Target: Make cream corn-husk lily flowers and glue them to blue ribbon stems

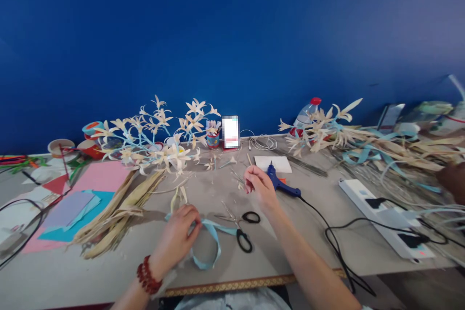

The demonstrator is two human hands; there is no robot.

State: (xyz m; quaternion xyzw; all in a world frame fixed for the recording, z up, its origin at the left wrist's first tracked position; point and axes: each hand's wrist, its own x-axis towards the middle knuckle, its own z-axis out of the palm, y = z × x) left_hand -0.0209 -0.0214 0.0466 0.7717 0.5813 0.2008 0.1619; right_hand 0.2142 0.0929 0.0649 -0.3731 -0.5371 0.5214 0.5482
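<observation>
My left hand (183, 227), with a red bead bracelet on its wrist, has its fingers closed on a light blue ribbon (206, 264) near the table's front. A pale flower piece (178, 197) rises just beyond those fingers. The ribbon loops right toward black-handled scissors (244, 240) lying spread on the table. My right hand (258, 184) is raised over the middle, fingers curled together; anything between them is too small to make out. Just right of it lies a blue glue gun (281, 184), beside a white card (283, 163).
Pale flowers on blue stems (156, 131) stand back left. Dried husks (119, 218) and colored paper (105, 177) lie left. At right are a power strip (378, 218), black cables (327, 232), more husks (417, 147) and another person's hand (452, 181). A lit phone (230, 131) stands at the back.
</observation>
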